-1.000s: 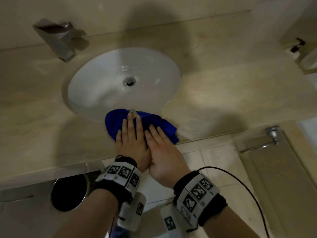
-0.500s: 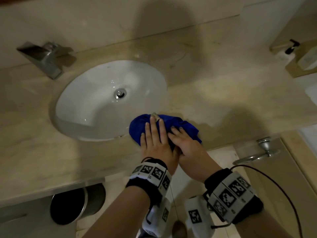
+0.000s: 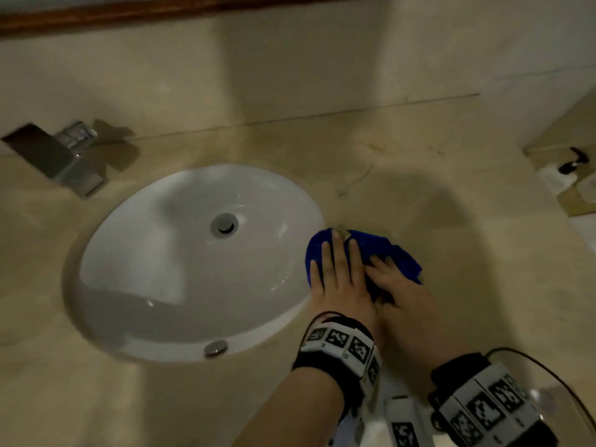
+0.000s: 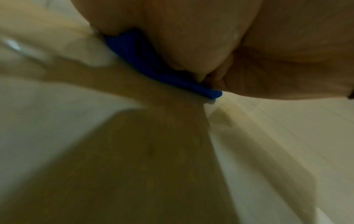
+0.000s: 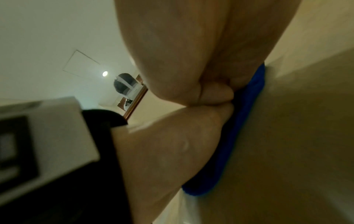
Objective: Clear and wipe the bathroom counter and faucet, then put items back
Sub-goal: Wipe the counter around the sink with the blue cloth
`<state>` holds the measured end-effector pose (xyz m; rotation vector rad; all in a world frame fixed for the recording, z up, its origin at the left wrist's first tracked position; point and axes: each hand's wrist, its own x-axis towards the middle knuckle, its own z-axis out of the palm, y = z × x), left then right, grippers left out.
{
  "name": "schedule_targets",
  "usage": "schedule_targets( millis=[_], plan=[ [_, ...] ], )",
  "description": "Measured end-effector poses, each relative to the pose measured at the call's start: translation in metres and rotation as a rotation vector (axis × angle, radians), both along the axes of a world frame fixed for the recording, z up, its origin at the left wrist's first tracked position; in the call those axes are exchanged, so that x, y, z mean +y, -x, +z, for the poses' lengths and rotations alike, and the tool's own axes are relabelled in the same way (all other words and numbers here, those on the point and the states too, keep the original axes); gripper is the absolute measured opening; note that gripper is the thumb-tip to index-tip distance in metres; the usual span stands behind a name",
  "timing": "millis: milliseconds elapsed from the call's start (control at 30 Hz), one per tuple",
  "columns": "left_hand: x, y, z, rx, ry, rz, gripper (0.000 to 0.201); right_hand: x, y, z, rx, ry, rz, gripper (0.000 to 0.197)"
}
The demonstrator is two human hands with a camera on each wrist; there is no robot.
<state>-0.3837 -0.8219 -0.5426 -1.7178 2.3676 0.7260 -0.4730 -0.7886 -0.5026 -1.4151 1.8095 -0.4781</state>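
Note:
A blue cloth (image 3: 400, 253) lies on the beige counter (image 3: 419, 162) just right of the white sink (image 3: 161, 253). My left hand (image 3: 335, 256) presses flat on the cloth's left half, fingers straight and pointing away from me. Close against it, my right hand (image 3: 398, 290) rests on the cloth with its fingers bent into the fabric. The left wrist view shows the cloth (image 4: 134, 50) squeezed under my left hand (image 4: 191, 37). In the right wrist view the cloth (image 5: 247, 121) sits under both palms. The square metal faucet (image 3: 61, 159) stands at the far left.
A pump bottle (image 3: 571, 162) stands on a wooden tray (image 3: 577, 204) at the right edge of the counter. The wall runs along the back. The counter's front edge is right under my wrists.
Both hands have slid the cloth rightward, from the sink's front rim to its right side. My right fingers went from flat to bent.

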Motion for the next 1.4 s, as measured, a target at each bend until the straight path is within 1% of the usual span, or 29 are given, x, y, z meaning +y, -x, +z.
schedule_targets(
  millis=[100,167,267,367,433,500,600,700,767,867,1033,1200,1300,1400],
  plan=[
    [-0.035,0.021,0.000,-0.049,-0.020,-0.021,0.070,-0.034,0.020,0.002,0.037,-0.036,-0.017,0.064],
    [-0.058,0.032,0.001,-0.042,-0.019,-0.041,0.068,-0.055,0.029,0.002,0.063,-0.062,-0.027,0.063],
    [-0.088,0.041,0.002,-0.021,-0.017,-0.054,0.072,-0.082,0.039,0.000,0.089,-0.062,-0.034,0.063],
    [-0.106,0.045,0.001,-0.042,0.011,-0.047,0.072,-0.101,0.044,-0.001,0.090,-0.054,-0.014,0.061],
    [-0.121,0.048,-0.002,-0.047,0.015,-0.026,0.080,-0.117,0.045,0.001,0.064,-0.041,-0.019,0.059],
    [-0.139,0.050,-0.003,-0.062,0.042,-0.010,0.082,-0.135,0.045,-0.001,0.062,-0.031,-0.012,0.059],
    [-0.168,0.047,-0.005,-0.064,0.025,-0.006,0.082,-0.166,0.045,-0.006,0.120,-0.038,0.047,0.061],
    [-0.195,0.031,-0.001,-0.061,0.021,-0.024,0.082,-0.195,0.038,-0.006,0.167,-0.046,0.138,0.061],
    [-0.211,0.019,0.000,-0.074,0.069,-0.016,0.078,-0.212,0.030,-0.003,0.183,-0.046,0.211,0.061],
    [-0.231,0.000,0.000,-0.098,0.122,0.028,0.077,-0.237,0.017,0.000,0.187,-0.020,0.288,0.065],
    [-0.261,-0.039,-0.001,-0.111,0.148,0.113,0.081,-0.278,-0.014,-0.007,0.189,0.019,0.413,0.065],
    [-0.279,-0.079,-0.004,-0.103,0.189,0.196,0.080,-0.308,-0.045,-0.003,0.140,0.039,0.522,0.061],
    [-0.280,-0.097,-0.007,-0.122,0.230,0.217,0.089,-0.315,-0.060,0.002,0.091,0.046,0.555,0.061],
    [-0.281,-0.110,-0.010,-0.146,0.250,0.244,0.090,-0.319,-0.072,0.001,0.111,0.063,0.593,0.060]
  ],
)
